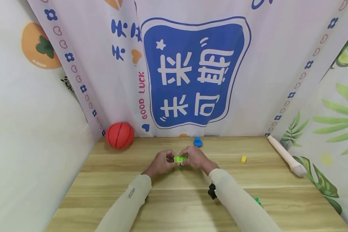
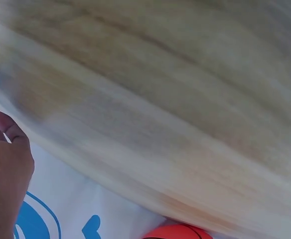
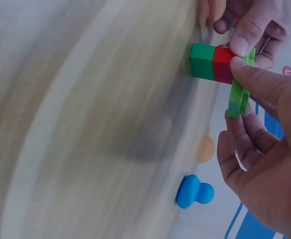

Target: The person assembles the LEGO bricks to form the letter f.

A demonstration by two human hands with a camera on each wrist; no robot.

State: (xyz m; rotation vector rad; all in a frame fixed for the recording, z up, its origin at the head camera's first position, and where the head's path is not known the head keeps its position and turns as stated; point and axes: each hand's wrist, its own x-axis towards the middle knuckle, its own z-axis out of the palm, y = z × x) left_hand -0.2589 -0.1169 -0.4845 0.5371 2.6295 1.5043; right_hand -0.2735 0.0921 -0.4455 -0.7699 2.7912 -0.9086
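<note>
Both hands meet over the far middle of the table on a small stack of toy building bricks. In the right wrist view a dark green brick (image 3: 203, 60) adjoins a red brick (image 3: 223, 64), which meets a longer light green brick (image 3: 236, 97) with studs. My left hand (image 1: 163, 162) pinches the stack, its thumb by the joint of red and light green. My right hand (image 1: 195, 158) grips the light green brick between thumb and fingers. At the left wrist view's edge a hand (image 2: 6, 164) shows only in part, its hold hidden.
A blue knobbed piece (image 1: 198, 142) stands just beyond the right hand. A red ball (image 1: 120, 135) sits at the back left. Rightward lie a yellow brick (image 1: 243, 159) and a pale bat-like stick (image 1: 287, 157). A green brick (image 1: 258, 201) is beside the right sleeve. Printed curtains border the wooden table (image 1: 174, 206).
</note>
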